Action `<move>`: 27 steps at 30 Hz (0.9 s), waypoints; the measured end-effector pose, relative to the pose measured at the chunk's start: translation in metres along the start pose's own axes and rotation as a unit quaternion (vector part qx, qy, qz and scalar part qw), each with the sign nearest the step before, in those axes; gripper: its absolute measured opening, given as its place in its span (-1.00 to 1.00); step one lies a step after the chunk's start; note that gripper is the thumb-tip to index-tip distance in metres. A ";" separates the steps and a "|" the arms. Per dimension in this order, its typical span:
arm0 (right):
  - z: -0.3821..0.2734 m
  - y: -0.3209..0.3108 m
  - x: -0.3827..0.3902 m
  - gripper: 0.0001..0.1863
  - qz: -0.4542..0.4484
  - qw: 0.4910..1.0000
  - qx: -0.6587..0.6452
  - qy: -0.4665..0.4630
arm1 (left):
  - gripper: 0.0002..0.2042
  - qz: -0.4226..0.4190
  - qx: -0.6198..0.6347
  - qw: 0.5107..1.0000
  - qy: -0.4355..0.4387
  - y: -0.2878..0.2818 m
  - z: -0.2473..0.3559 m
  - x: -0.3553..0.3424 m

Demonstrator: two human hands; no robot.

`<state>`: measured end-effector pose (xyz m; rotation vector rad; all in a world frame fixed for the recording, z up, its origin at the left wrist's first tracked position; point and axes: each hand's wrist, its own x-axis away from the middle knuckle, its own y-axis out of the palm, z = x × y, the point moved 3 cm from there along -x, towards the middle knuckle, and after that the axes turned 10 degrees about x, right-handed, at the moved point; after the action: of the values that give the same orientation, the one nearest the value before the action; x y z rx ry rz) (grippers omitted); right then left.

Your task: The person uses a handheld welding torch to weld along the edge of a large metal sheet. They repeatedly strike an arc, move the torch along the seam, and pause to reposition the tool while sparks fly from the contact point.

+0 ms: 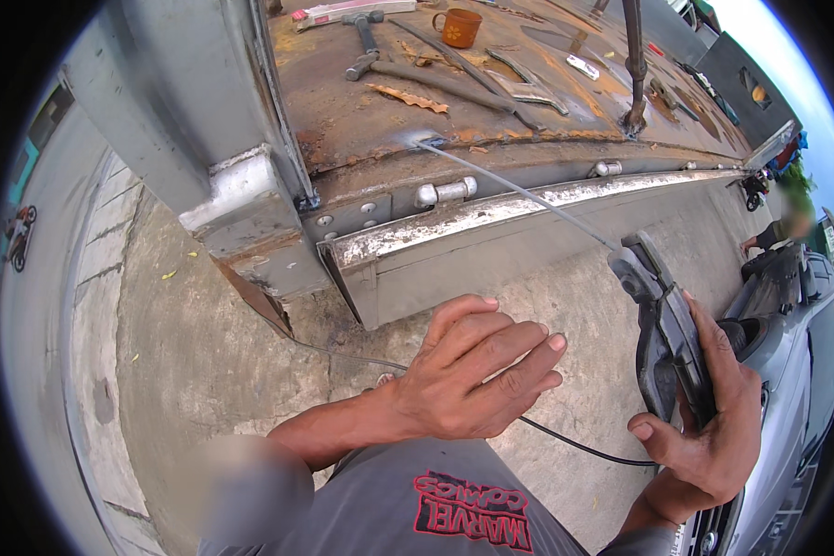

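My right hand (704, 426) grips a black electrode holder (663, 324) at lower right. A thin grey welding rod (528, 197) runs from it up and left to a pale, bluish spot (417, 144) on the edge of the rusty steel plate (547, 93). My left hand (473, 371) is open in mid-air at lower centre, fingers loosely bent, holding nothing. Below the plate's edge hangs a grey steel panel (473, 250) with welded hinges (445, 192). A black cable (584, 445) runs behind my hands across the concrete.
A grey steel post (185, 130) stands at left. Hammers (361, 42), an orange mug (459, 26) and metal scraps lie on the plate. A silver car (783, 343) and a person (769, 232) are at right. A motorbike (18, 236) is on the road at far left.
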<state>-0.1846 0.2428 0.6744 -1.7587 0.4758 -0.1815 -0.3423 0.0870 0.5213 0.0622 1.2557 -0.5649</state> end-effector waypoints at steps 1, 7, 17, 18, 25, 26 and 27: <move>0.002 -0.001 0.003 0.14 -0.010 1.000 -0.007 -0.012 | -0.56 -0.001 -0.010 1.000 0.000 0.001 0.006 0.002; 0.008 0.018 -0.024 0.04 -0.019 0.999 -0.030 -0.030 | -0.55 -0.007 -0.072 0.997 -0.033 0.008 0.043 0.014; 0.013 0.083 -0.048 -0.05 0.128 0.972 -0.183 -0.066 | -0.60 -0.010 -0.135 0.985 -0.104 0.010 0.075 0.034; 0.015 0.093 -0.046 -0.04 0.127 0.970 -0.195 -0.062 | -0.58 -0.014 -0.137 0.985 -0.104 0.011 0.076 0.035; 0.046 0.100 -0.029 -0.06 0.194 0.934 -0.302 -0.001 | -0.53 -0.029 -0.140 0.985 -0.101 0.015 0.076 0.035; 0.048 0.094 -0.028 -0.08 0.218 0.929 -0.300 -0.001 | -0.53 -0.030 -0.138 0.985 -0.102 0.016 0.075 0.034; 0.048 0.091 -0.028 -0.09 0.238 0.923 -0.303 -0.004 | -0.54 -0.031 -0.129 0.987 -0.095 0.017 0.075 0.034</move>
<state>-0.2117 0.2812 0.5785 -2.1719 1.0164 0.3566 -0.2623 0.0635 0.5103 -0.2440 1.1367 -0.4468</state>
